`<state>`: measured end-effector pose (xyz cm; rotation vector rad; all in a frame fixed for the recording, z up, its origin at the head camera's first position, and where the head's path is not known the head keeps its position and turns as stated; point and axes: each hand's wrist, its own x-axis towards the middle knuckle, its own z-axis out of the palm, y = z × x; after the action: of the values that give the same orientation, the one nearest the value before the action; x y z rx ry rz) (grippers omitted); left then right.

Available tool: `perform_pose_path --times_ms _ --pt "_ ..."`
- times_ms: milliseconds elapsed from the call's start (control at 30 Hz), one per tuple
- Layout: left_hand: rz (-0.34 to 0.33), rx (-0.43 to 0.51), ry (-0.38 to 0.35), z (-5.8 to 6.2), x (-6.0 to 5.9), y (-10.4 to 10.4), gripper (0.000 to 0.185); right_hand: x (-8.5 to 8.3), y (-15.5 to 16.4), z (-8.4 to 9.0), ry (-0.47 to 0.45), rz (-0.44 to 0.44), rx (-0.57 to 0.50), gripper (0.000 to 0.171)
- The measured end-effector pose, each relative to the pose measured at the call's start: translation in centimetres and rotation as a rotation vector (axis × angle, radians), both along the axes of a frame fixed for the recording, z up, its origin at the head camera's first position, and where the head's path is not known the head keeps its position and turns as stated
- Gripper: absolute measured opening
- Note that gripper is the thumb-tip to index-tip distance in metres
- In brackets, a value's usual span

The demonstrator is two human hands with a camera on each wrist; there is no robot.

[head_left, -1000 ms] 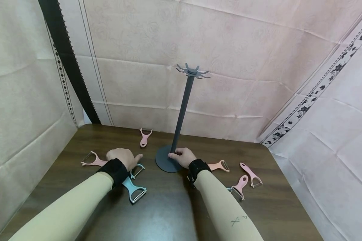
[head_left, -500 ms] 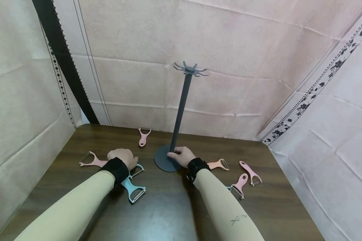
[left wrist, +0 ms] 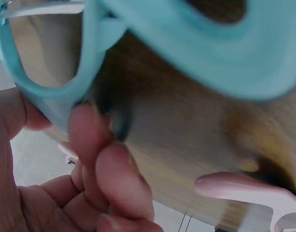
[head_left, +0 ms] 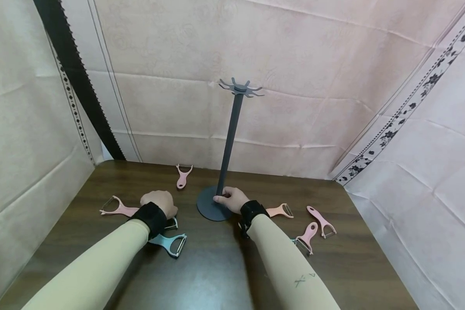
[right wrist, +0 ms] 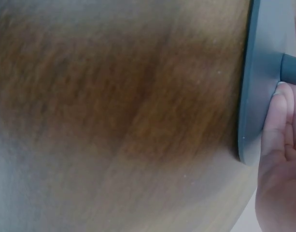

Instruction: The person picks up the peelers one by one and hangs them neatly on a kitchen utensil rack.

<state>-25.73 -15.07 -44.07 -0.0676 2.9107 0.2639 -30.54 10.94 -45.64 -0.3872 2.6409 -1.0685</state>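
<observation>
My left hand (head_left: 160, 202) is over the left of the table, thumb and fingers pinching a light-blue peeler (left wrist: 51, 92) near its neck; its handle is partly hidden. Just nearer lies a second light-blue peeler (head_left: 169, 243); a blue handle with a hole (left wrist: 278, 63) fills the top of the left wrist view. A pink peeler (head_left: 118, 209) is beyond the wrist on the left. With thumb and fingers my right hand (head_left: 234, 200) holds the foot of a grey stand's pole (head_left: 229, 142), above its round base (head_left: 206, 202). Hooks (head_left: 240, 89) crown the upright stand, bare of peelers.
Another pink peeler (head_left: 183, 177) lies near the back edge. Right of the right wrist are an orange-pink peeler (head_left: 279, 210), two pink peelers (head_left: 321, 220) and a partly covered blue one. Cloth (head_left: 170, 107) hangs behind the brown table (head_left: 217, 267).
My left thumb has drawn in toward the fingers. Both blue peelers near that hand have shifted, the nearer one turning. The right hand stays on the pole while the view drifts slightly.
</observation>
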Motion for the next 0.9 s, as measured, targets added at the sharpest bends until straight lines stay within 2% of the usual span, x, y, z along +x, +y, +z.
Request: perform_pose_path --times_ms 467,633,767,900 --pt "-0.006 -0.023 -0.005 1.3 -0.3 -1.1 0.019 -0.1 0.1 0.0 -0.023 -0.007 -0.021 0.028" --pt "0.001 -0.042 0.027 2.2 -0.1 -1.3 0.020 -0.3 0.3 -0.1 -0.031 -0.008 -0.011 0.027" --pt "-0.020 -0.027 0.081 3.5 0.0 -1.3 0.021 -0.4 0.3 -0.1 -0.031 -0.013 -0.002 0.027" --pt "-0.056 0.018 0.212 5.0 0.2 -1.8 0.021 -0.3 0.1 -0.1 -0.027 -0.007 -0.006 0.027"
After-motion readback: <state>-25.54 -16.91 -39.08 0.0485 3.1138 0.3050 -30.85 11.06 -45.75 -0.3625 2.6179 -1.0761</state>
